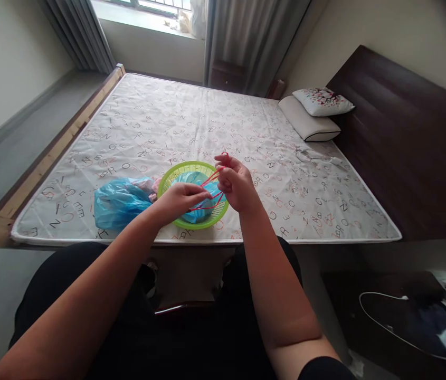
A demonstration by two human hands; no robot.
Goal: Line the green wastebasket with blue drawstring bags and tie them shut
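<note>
A thin red cord (219, 200) runs in loops between my two hands, above a green plastic basket (163, 186). My left hand (185, 199) is closed on the cord at the basket's near left side. Higher and to the right, my right hand (236, 182) pinches the same cord, and a small loop of it stands up by the fingertips. Inside the basket lies a blue plastic bag (195, 178), partly hidden by my left hand. Another blue plastic bag (117, 203) rests left of the basket, with something pinkish (154, 187) beside it.
The basket sits near the front edge of a letter-patterned mattress (167, 121). Two pillows (321, 103) are stacked by the dark headboard (400, 121). At lower right, a white cable (379, 322) lies on a dark low surface. Grey curtains (242, 37) hang by the window.
</note>
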